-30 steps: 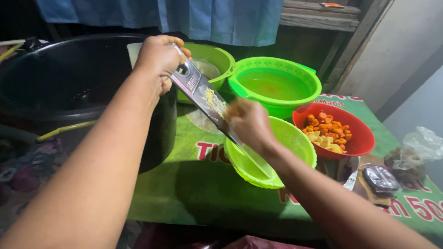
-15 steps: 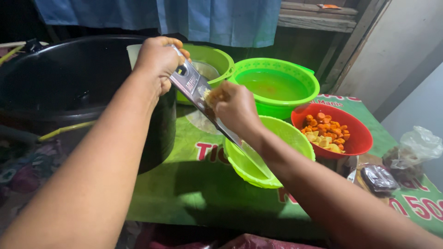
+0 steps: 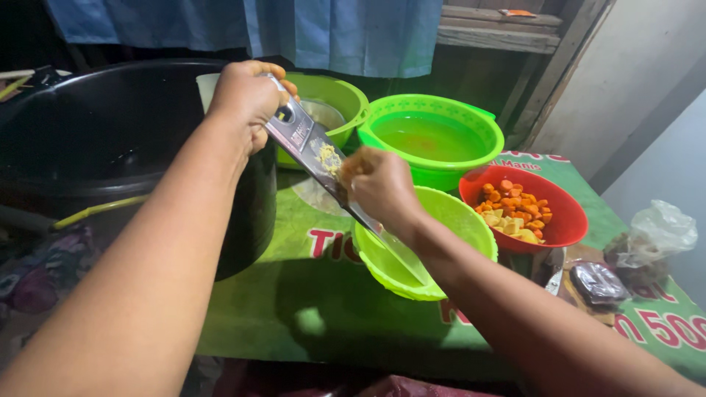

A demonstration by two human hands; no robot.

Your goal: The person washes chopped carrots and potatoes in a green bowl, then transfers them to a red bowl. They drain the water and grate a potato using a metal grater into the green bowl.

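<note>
Clamped around the top end of a flat metal grater, the left hand is holding it on a slant, its lower end resting inside the near lime-green bowl. The right hand is closed with its fingers bunched on a small pale-yellow piece that is pressing against the grater's face about halfway down; the piece itself is mostly hidden under the fingers, so I cannot tell what it is.

From the head view, the grating looks to be in its early part: a smear of pale shreds is clinging to the blade just above the right hand, while the bowl under it is showing very little inside, as far as I can see past the wrist. How much of the piece is left I cannot judge.

Looking over the containers: a large black pot is sitting at the left, its inside too dark to read. Behind the grater, a green bowl is holding something pale. A green basin is holding greenish liquid. A red bowl is holding orange and yellow cut chunks. All are standing on a green printed table cover, with a crumpled plastic bag lying at the far right.
</note>
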